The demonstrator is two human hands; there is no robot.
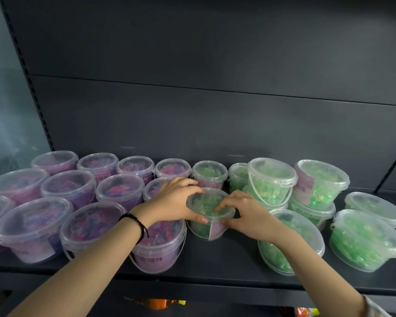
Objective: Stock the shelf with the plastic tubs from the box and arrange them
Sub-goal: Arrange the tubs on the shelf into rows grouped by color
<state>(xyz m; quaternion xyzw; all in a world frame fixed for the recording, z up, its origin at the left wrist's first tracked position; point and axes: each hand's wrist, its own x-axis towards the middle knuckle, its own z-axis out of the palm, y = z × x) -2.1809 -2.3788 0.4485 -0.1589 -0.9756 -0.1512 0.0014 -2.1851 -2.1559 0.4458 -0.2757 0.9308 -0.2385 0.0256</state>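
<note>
A clear lidded tub of green beads stands on the dark shelf at its middle. My left hand grips its left rim, fingers curled over the lid and thumb on the front wall. My right hand holds its right side, fingertips on the lid and thumb at the pink label. Several purple-bead tubs fill the shelf's left half. Several green-bead tubs stand on the right, some stacked two high.
The shelf's dark back panel rises close behind the rear row. A slotted upright bounds the left side. Bare shelf surface shows in front of the held tub. Bright packages show on the level below.
</note>
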